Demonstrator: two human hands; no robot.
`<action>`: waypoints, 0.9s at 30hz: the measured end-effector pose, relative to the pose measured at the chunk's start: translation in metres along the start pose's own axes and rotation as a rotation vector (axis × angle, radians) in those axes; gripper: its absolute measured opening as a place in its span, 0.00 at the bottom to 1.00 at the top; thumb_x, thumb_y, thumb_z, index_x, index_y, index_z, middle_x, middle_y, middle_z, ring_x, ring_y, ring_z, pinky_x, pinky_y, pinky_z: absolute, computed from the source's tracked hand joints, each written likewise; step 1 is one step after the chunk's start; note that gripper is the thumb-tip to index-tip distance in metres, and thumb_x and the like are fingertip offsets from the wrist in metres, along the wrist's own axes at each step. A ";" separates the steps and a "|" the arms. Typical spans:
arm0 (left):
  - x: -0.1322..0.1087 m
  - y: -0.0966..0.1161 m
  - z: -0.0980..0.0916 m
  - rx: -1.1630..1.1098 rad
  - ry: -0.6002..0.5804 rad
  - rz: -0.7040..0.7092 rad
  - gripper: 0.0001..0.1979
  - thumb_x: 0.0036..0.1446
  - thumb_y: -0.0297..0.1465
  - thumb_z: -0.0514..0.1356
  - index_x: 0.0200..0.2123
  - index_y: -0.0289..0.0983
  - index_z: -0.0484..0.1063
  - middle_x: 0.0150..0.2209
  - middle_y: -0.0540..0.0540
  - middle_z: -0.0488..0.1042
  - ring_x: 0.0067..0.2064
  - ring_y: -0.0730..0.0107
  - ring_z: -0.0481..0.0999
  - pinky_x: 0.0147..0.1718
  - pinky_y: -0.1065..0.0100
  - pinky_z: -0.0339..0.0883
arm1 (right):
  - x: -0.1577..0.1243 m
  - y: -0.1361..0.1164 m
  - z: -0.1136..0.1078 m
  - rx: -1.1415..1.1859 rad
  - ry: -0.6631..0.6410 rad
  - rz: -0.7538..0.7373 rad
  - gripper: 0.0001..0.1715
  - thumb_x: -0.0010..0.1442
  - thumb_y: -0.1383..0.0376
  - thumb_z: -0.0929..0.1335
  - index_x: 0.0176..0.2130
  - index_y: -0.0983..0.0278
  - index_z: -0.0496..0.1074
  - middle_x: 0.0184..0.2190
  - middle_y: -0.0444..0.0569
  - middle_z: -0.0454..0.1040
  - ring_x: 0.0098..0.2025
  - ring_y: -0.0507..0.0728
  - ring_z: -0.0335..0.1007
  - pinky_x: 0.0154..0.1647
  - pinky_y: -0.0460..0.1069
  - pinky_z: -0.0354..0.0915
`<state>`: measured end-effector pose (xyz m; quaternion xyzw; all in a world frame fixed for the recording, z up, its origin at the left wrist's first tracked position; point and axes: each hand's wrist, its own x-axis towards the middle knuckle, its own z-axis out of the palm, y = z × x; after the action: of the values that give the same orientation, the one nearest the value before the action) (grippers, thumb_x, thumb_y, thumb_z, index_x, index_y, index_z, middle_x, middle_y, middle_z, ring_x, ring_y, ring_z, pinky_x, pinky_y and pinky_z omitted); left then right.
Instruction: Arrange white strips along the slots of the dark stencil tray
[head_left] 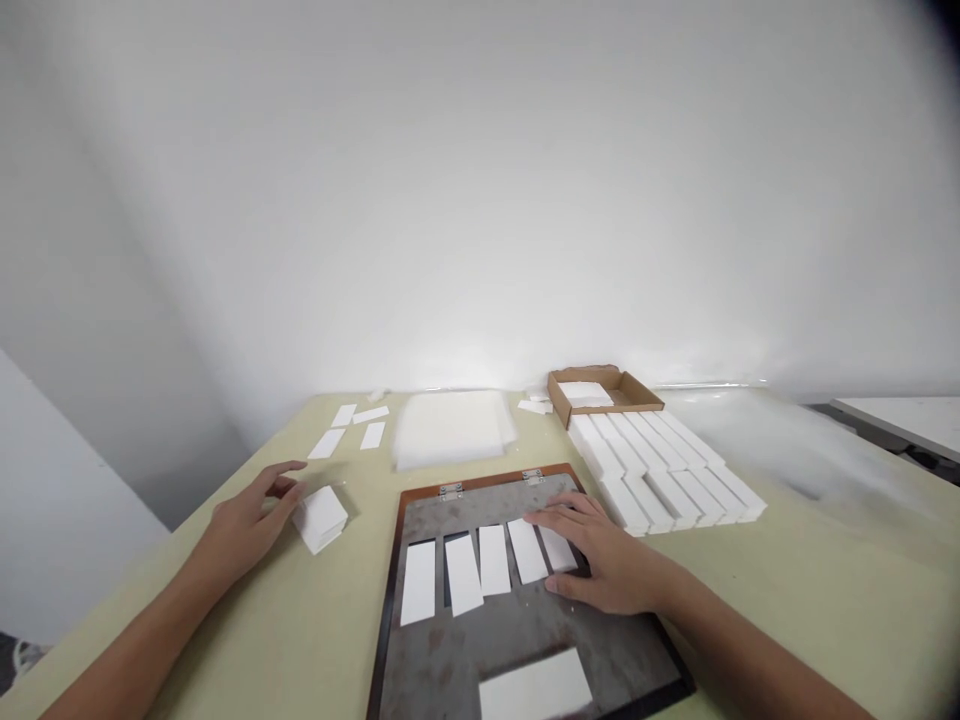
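White cards (494,560) are being lined up on a hinged plate (442,660) — five laid, a stack (319,515) being left beside the left hand (251,520), its fingers curled, grip unclear. The rightmost card (559,552) is being partly covered by the right hand (611,560), fingers spread — a lower card (536,688) is being cropped.

I see five white rectangular cards (493,560) on the grey metal plate (442,680), white rectangular stacks (622,440) right, brown cardboard box (615,408) at their far end.

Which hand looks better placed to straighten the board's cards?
Probably the right hand: it partly covers the rightmost card on the board, while the left hand is off it, beside the white stack.
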<state>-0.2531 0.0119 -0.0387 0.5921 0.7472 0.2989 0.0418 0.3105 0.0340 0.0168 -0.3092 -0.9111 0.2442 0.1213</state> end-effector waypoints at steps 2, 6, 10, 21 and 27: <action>0.000 0.001 0.000 -0.001 -0.002 0.000 0.20 0.73 0.40 0.61 0.62 0.37 0.70 0.54 0.41 0.76 0.50 0.58 0.80 0.52 0.51 0.77 | 0.000 0.000 0.000 -0.002 0.004 0.002 0.42 0.65 0.56 0.73 0.73 0.54 0.61 0.68 0.50 0.69 0.72 0.68 0.51 0.74 0.65 0.53; -0.001 0.003 -0.001 0.008 -0.005 -0.011 0.20 0.73 0.40 0.61 0.62 0.37 0.70 0.54 0.41 0.77 0.49 0.59 0.80 0.51 0.51 0.77 | 0.001 -0.001 0.001 -0.006 0.020 -0.002 0.40 0.65 0.56 0.72 0.71 0.55 0.63 0.67 0.50 0.69 0.72 0.68 0.52 0.74 0.65 0.53; -0.001 0.006 -0.003 0.018 -0.009 -0.014 0.20 0.73 0.40 0.61 0.62 0.37 0.70 0.54 0.41 0.77 0.49 0.59 0.80 0.51 0.51 0.77 | 0.003 -0.003 0.002 -0.007 0.037 -0.013 0.38 0.66 0.55 0.72 0.71 0.56 0.64 0.66 0.51 0.70 0.71 0.68 0.55 0.73 0.65 0.53; -0.002 0.010 -0.003 0.015 -0.011 -0.022 0.19 0.73 0.39 0.62 0.62 0.37 0.70 0.54 0.41 0.76 0.50 0.58 0.80 0.51 0.51 0.77 | 0.005 0.004 0.003 0.001 0.054 -0.052 0.36 0.67 0.55 0.72 0.70 0.56 0.65 0.66 0.52 0.70 0.70 0.67 0.56 0.73 0.64 0.54; -0.003 0.013 -0.005 0.009 -0.016 -0.027 0.19 0.73 0.39 0.62 0.62 0.37 0.71 0.54 0.41 0.77 0.49 0.59 0.80 0.52 0.51 0.77 | 0.005 0.001 0.002 0.004 0.054 -0.056 0.35 0.67 0.54 0.72 0.69 0.57 0.66 0.64 0.52 0.71 0.68 0.66 0.58 0.72 0.63 0.55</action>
<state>-0.2427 0.0092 -0.0290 0.5843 0.7563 0.2902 0.0491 0.3061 0.0375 0.0146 -0.2899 -0.9152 0.2340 0.1534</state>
